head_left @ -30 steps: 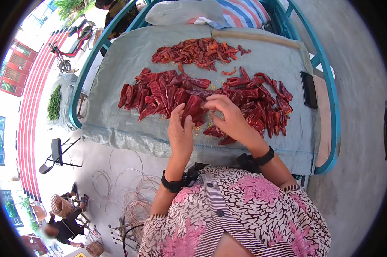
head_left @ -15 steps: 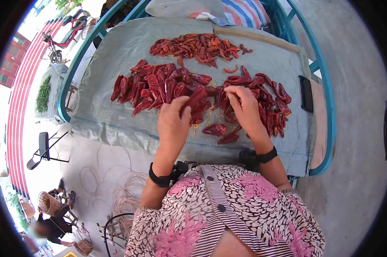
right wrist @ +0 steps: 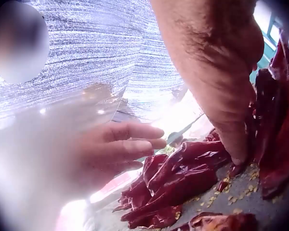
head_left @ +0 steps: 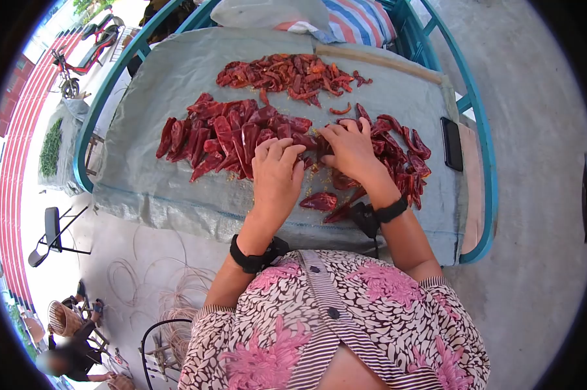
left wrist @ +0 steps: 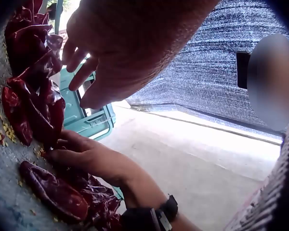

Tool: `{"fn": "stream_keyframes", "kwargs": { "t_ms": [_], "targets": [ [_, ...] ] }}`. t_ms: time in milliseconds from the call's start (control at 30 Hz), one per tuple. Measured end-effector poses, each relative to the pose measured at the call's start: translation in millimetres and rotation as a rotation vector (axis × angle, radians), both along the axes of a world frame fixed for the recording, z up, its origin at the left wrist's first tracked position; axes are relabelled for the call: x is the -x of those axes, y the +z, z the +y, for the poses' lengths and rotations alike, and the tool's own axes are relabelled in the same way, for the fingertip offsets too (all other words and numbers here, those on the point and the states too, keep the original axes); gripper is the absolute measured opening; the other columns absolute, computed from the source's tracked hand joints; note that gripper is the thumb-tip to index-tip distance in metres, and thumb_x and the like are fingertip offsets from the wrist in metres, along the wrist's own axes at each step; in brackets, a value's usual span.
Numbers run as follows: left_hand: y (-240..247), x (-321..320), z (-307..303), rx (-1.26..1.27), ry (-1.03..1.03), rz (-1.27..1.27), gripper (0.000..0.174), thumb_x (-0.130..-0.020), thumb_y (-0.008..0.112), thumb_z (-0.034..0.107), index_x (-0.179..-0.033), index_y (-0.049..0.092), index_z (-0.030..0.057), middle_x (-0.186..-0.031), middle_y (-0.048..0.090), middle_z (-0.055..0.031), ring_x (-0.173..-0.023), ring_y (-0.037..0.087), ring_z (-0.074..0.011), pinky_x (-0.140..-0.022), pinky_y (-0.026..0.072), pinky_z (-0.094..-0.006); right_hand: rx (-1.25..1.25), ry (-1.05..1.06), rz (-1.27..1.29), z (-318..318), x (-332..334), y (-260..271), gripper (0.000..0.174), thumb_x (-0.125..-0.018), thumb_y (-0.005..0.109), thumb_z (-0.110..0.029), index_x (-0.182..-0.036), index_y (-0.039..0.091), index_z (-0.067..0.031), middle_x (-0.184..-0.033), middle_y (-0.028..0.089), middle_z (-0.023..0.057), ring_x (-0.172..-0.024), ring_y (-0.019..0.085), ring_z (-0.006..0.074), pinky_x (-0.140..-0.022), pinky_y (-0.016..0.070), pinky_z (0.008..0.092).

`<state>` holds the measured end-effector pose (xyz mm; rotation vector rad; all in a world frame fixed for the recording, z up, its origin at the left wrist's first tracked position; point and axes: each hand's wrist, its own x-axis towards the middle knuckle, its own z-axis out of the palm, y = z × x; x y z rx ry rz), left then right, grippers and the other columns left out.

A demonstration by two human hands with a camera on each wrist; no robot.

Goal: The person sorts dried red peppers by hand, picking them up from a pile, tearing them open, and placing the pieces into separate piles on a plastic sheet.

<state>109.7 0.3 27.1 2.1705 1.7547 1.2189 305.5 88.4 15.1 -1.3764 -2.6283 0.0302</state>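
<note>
The left hand point(head_left: 277, 175) of the person stands at the near edge of the left heap of large, glossy, dark red dried peppers point(head_left: 231, 133). Its fingers are loose and slightly bent, and in both wrist views I see nothing held by them. The right hand point(head_left: 352, 153) reaches down to the right heap of similar peppers point(head_left: 405, 156); its fingertips go between dark red skins, so whether they pinch one or only touch, I cannot tell.

Both heaps lie on a grey-green woven plastic sheet point(head_left: 170, 192). Yellow flat seeds point(right wrist: 250, 188) are scattered in the gap between them. On the person's side, one plump dark red pepper point(head_left: 319, 201) lies apart from the left heap, just beside a narrow one point(head_left: 339, 212).

In my judgement, the main risk is mixing: the two heaps nearly meet under the hands, so a careless sweep could push peppers from one into the other. The dry skins look brittle; a hard squeeze could crack them and spill more seeds. The black device on the right wrist point(head_left: 365, 220) is close to the narrow pepper, and a low forearm could drag it toward the sheet's near edge.
</note>
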Motion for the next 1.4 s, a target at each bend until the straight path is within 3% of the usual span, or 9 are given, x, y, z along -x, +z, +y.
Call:
{"fn": "stream_keyframes", "kwargs": {
  "t_ms": [333, 533, 733, 833, 933, 1067, 1133, 1233, 1400],
  "targets": [
    [1, 5, -4, -0.011, -0.015, -0.092, 0.029, -0.084, 0.07, -0.001, -0.112, 0.07, 0.0069, -0.117, 0.068, -0.0104, -0.114, 0.057, -0.0333, -0.099, 0.0467, -0.0432, 0.209, -0.11, 0.234, 1, -7, 14, 0.032, -0.077, 0.082, -0.017, -0.104, 0.065, -0.0128, -0.113, 0.069, 0.0051, -0.123, 0.055, 0.0287, -0.116, 0.0253, 0.0553],
    [3, -1, -2, 0.031, -0.09, -0.157, 0.036, -0.085, 0.072, 0.003, -0.121, 0.066, 0.0067, -0.118, 0.067, -0.012, -0.108, 0.058, -0.0333, -0.094, 0.0492, -0.0425, -0.004, -0.079, 0.514, -8, -17, 28, 0.018, -0.08, 0.078, -0.015, -0.093, 0.066, -0.0114, -0.099, 0.072, 0.0023, -0.11, 0.061, 0.0272, -0.111, 0.0317, 0.0504],
    [-5, -18, 6, 0.16, -0.128, -0.131, 0.05, -0.086, 0.074, 0.008, -0.132, 0.058, 0.0055, -0.12, 0.064, -0.014, -0.109, 0.057, -0.0341, -0.094, 0.0491, -0.0432, 0.325, -0.029, 0.802, -21, -9, 40, 0.016, -0.081, 0.077, -0.018, -0.093, 0.067, -0.0113, -0.103, 0.072, 0.0043, -0.11, 0.062, 0.0303, -0.103, 0.0389, 0.0472],
    [-12, -17, 6, 0.068, -0.099, -0.103, 0.047, -0.088, 0.072, 0.006, -0.133, 0.058, 0.0058, -0.118, 0.063, -0.015, -0.104, 0.061, -0.0338, -0.089, 0.0516, -0.0428, 0.089, -0.192, 0.505, -16, -18, 30, 0.021, -0.08, 0.079, -0.022, -0.096, 0.071, -0.0113, -0.114, 0.069, 0.0061, -0.118, 0.058, 0.0316, -0.106, 0.0362, 0.0498],
    [-8, -18, 2, 0.149, -0.01, -0.206, 0.047, -0.09, 0.069, 0.004, -0.135, 0.056, 0.0068, -0.116, 0.061, -0.0158, -0.096, 0.064, -0.033, -0.081, 0.0538, -0.0418, -0.168, -0.092, 0.295, -16, -14, 13, 0.026, -0.078, 0.082, -0.027, -0.099, 0.074, -0.0119, -0.127, 0.065, 0.0074, -0.131, 0.05, 0.0326, -0.111, 0.0317, 0.0532],
    [-2, -19, -1, 0.237, -0.009, -0.246, 0.049, -0.092, 0.066, 0.006, -0.138, 0.052, 0.0075, -0.12, 0.059, -0.0184, -0.098, 0.065, -0.0399, -0.078, 0.0551, -0.0486, -0.067, -0.012, 0.21, -13, -2, -4, 0.03, -0.076, 0.083, -0.03, -0.098, 0.074, -0.0102, -0.134, 0.062, 0.0072, -0.139, 0.043, 0.0335, -0.115, 0.0264, 0.0557],
    [-2, -17, -2, 0.282, -0.006, -0.257, 0.05, -0.093, 0.066, 0.007, -0.14, 0.05, 0.0083, -0.119, 0.06, -0.019, -0.095, 0.066, -0.0389, -0.076, 0.0556, -0.0476, -0.008, -0.062, 0.276, -11, -4, -3, 0.031, -0.077, 0.083, -0.031, -0.098, 0.074, -0.009, -0.133, 0.063, 0.0074, -0.139, 0.043, 0.0339, -0.116, 0.0253, 0.0559],
    [1, -19, -4, 0.347, -0.003, -0.355, 0.054, -0.095, 0.068, 0.006, -0.145, 0.049, 0.0065, -0.118, 0.066, -0.0161, -0.079, 0.066, -0.0235, -0.073, 0.0553, -0.0362, 0.042, -0.138, 0.444, -17, -2, 12, 0.029, -0.081, 0.08, -0.031, -0.098, 0.074, -0.0075, -0.13, 0.066, 0.0085, -0.136, 0.045, 0.0345, -0.115, 0.0283, 0.0539],
    [-14, -28, 10, 0.147, -0.189, -0.493, 0.061, -0.096, 0.069, 0.01, -0.15, 0.043, 0.0051, -0.125, 0.067, -0.0205, -0.09, 0.071, -0.0294, -0.08, 0.0568, -0.036, 0.149, 0.007, 0.678, -23, -2, 17, 0.025, -0.088, 0.075, -0.029, -0.099, 0.073, -0.0059, -0.126, 0.068, 0.0108, -0.131, 0.05, 0.0358, -0.108, 0.0386, 0.0487]
  ]
}}
